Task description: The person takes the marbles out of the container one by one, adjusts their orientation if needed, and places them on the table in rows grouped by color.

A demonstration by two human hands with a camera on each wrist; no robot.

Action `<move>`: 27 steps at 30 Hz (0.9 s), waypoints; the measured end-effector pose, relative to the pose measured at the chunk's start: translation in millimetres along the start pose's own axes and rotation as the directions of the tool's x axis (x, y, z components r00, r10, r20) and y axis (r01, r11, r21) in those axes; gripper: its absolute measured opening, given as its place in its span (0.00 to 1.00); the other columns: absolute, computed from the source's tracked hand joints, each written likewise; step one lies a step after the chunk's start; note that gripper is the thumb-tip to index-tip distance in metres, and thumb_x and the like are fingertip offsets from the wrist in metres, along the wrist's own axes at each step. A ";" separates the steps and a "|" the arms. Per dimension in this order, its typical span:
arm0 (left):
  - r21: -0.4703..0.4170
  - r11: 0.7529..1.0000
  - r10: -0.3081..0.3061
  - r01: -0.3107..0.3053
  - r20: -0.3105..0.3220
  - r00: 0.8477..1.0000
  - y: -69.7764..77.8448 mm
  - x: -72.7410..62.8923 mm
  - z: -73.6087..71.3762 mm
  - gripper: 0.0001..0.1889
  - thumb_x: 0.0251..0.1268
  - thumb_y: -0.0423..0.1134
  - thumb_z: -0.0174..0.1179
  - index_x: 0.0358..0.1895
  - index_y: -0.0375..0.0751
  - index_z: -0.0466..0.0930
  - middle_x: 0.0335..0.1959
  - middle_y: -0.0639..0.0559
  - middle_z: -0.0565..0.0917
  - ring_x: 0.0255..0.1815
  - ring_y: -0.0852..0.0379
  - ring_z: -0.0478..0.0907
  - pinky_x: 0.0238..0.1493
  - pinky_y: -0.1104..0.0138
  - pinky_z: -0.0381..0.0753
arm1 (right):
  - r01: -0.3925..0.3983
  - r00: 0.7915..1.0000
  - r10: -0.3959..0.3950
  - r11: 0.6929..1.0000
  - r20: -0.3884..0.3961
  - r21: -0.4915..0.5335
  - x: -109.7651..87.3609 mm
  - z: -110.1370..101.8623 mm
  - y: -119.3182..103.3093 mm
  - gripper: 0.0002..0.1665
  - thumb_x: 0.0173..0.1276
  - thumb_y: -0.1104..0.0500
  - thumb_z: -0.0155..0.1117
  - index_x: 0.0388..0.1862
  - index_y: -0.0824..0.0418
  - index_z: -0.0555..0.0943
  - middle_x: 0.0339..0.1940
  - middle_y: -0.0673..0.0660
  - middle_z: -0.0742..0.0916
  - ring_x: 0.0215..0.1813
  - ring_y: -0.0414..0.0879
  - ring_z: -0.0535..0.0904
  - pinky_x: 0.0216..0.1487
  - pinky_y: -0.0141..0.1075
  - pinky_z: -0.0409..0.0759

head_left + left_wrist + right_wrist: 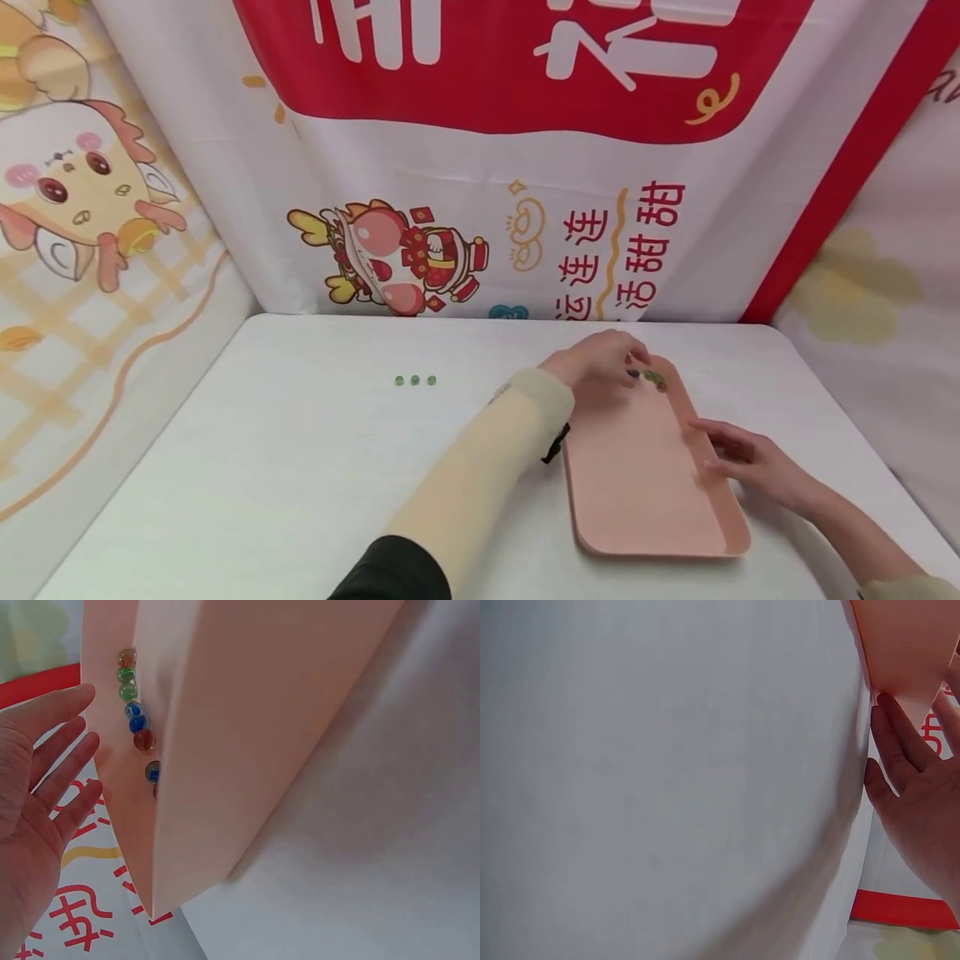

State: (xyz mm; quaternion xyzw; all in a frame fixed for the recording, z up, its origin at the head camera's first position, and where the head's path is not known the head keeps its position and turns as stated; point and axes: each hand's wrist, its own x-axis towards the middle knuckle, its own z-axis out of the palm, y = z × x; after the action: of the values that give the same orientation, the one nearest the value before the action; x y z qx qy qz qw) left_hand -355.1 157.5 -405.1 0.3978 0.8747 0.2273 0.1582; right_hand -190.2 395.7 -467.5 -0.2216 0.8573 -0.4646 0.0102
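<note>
A pink rectangular tray (637, 492) lies on the table. Several glass marbles, green, blue and reddish, sit in a row along its far right inner side; a green marble (128, 691) shows among them in the left wrist view. My left hand (600, 354) reaches over the tray's far end, close to the marbles. Its fingers are spread and fairly straight in the left wrist view, with nothing between them. My right hand (757, 462) touches the tray's right side with extended fingers (904, 739). Three green marbles (416, 380) lie in a row on the table, left of the tray.
The white table (300, 467) spreads out left of the tray. Printed cloth (480, 167) hangs behind its far edge and down both sides. A black strap-like piece (556, 444) sits by the left wrist, over the tray's left rim.
</note>
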 end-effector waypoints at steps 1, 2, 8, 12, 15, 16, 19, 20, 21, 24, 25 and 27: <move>-0.004 1.000 -0.006 0.006 0.002 1.000 -0.5 0.7 0.6 0.19 0.61 0.38 0.67 0.57 0.54 0.80 0.48 0.63 0.79 0.46 0.68 0.72 0.50 0.75 0.70 | 0.000 1.000 0.000 1.000 0.000 -0.002 0.5 -0.1 0.0 0.30 0.63 0.70 0.66 0.64 0.72 0.71 0.58 0.41 0.80 0.55 0.28 0.75 0.51 0.21 0.72; -0.009 1.000 -0.013 0.013 0.007 1.000 -0.9 1.5 1.3 0.20 0.61 0.38 0.68 0.57 0.54 0.80 0.49 0.63 0.79 0.46 0.68 0.72 0.50 0.76 0.70 | -0.003 1.000 0.003 1.000 -0.001 -0.003 0.7 -0.2 -0.1 0.30 0.63 0.70 0.67 0.64 0.72 0.71 0.58 0.41 0.80 0.55 0.28 0.75 0.51 0.21 0.72; 0.005 1.000 -0.003 0.003 0.024 1.000 -2.8 10.0 7.1 0.23 0.61 0.35 0.66 0.61 0.51 0.78 0.51 0.61 0.79 0.47 0.67 0.71 0.51 0.77 0.69 | -0.021 1.000 0.021 1.000 -0.007 0.003 2.6 1.5 -1.9 0.30 0.63 0.69 0.67 0.64 0.72 0.72 0.58 0.44 0.81 0.55 0.27 0.74 0.52 0.20 0.71; -0.005 1.000 -0.003 0.004 0.039 0.999 -2.8 11.5 11.5 0.23 0.62 0.30 0.61 0.60 0.52 0.79 0.48 0.59 0.79 0.45 0.65 0.70 0.46 0.75 0.69 | -0.037 0.999 0.037 0.999 -0.008 0.000 2.9 3.2 -3.2 0.30 0.63 0.67 0.68 0.64 0.72 0.72 0.58 0.47 0.81 0.55 0.28 0.74 0.52 0.20 0.71; -0.037 0.997 -0.072 0.074 0.056 0.996 -0.6 9.0 13.4 0.22 0.63 0.30 0.58 0.55 0.60 0.81 0.44 0.59 0.79 0.43 0.62 0.70 0.46 0.65 0.67 | -0.037 0.999 0.037 0.999 -0.009 -0.002 2.5 2.7 -3.4 0.30 0.63 0.68 0.68 0.64 0.72 0.72 0.58 0.48 0.82 0.54 0.28 0.75 0.51 0.21 0.72; -0.039 0.994 -0.096 0.098 0.060 0.994 0.5 8.0 13.6 0.22 0.63 0.30 0.57 0.53 0.65 0.81 0.43 0.60 0.79 0.43 0.61 0.71 0.46 0.60 0.67 | -0.033 0.999 0.033 0.999 -0.009 -0.004 2.3 2.2 -3.3 0.30 0.63 0.68 0.68 0.64 0.72 0.72 0.57 0.48 0.82 0.54 0.28 0.75 0.51 0.21 0.71; -0.050 0.988 -0.143 0.147 0.078 0.987 3.6 6.3 15.0 0.26 0.64 0.30 0.56 0.48 0.77 0.80 0.44 0.63 0.78 0.46 0.61 0.71 0.49 0.56 0.65 | -0.018 1.000 0.018 1.000 -0.016 -0.003 2.2 0.9 -2.2 0.30 0.62 0.69 0.68 0.64 0.72 0.72 0.57 0.48 0.82 0.54 0.29 0.75 0.51 0.21 0.72; -0.054 0.987 -0.147 0.152 0.083 0.986 4.4 6.4 15.9 0.27 0.64 0.30 0.56 0.47 0.79 0.79 0.45 0.63 0.78 0.47 0.61 0.70 0.51 0.56 0.65 | -0.019 1.000 0.019 1.000 -0.015 -0.001 1.9 0.8 -1.6 0.30 0.62 0.69 0.67 0.64 0.72 0.72 0.57 0.47 0.82 0.54 0.28 0.75 0.51 0.20 0.71; -0.042 0.990 -0.128 0.132 0.090 0.988 5.2 7.0 17.0 0.28 0.64 0.29 0.55 0.48 0.80 0.78 0.46 0.63 0.77 0.48 0.62 0.70 0.53 0.58 0.66 | -0.019 1.000 0.019 1.000 -0.015 0.004 1.7 0.8 -1.1 0.30 0.63 0.69 0.67 0.64 0.72 0.72 0.57 0.47 0.82 0.54 0.29 0.75 0.51 0.20 0.71; -0.083 0.987 -0.128 0.138 0.118 0.985 7.5 9.7 19.3 0.30 0.64 0.28 0.55 0.47 0.81 0.79 0.48 0.63 0.77 0.50 0.62 0.69 0.55 0.63 0.67 | -0.026 1.000 0.026 0.999 -0.006 0.018 2.1 -0.4 -1.4 0.30 0.63 0.69 0.67 0.64 0.72 0.71 0.58 0.45 0.81 0.54 0.29 0.75 0.51 0.21 0.71; -0.091 0.985 -0.136 0.148 0.122 0.983 7.7 10.7 20.1 0.29 0.64 0.28 0.55 0.47 0.81 0.79 0.48 0.63 0.77 0.50 0.62 0.69 0.55 0.63 0.67 | -0.031 1.000 0.031 0.999 -0.002 0.018 2.1 -0.6 -1.7 0.30 0.64 0.69 0.66 0.65 0.72 0.71 0.58 0.44 0.81 0.54 0.28 0.75 0.51 0.21 0.71; -0.095 0.985 -0.131 0.143 0.124 0.984 7.6 12.1 21.3 0.30 0.64 0.27 0.54 0.47 0.81 0.79 0.47 0.63 0.77 0.50 0.62 0.69 0.54 0.63 0.67 | -0.033 0.999 0.033 0.999 0.000 0.017 2.4 -1.2 -2.2 0.30 0.64 0.68 0.66 0.65 0.72 0.71 0.58 0.44 0.81 0.54 0.28 0.75 0.51 0.21 0.71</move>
State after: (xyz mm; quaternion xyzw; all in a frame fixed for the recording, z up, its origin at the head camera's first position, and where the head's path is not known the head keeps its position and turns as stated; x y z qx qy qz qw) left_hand -348.3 177.0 -420.3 0.3406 0.8763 0.2370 0.2448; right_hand -191.8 394.7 -464.6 -0.2073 0.8567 -0.4718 0.0197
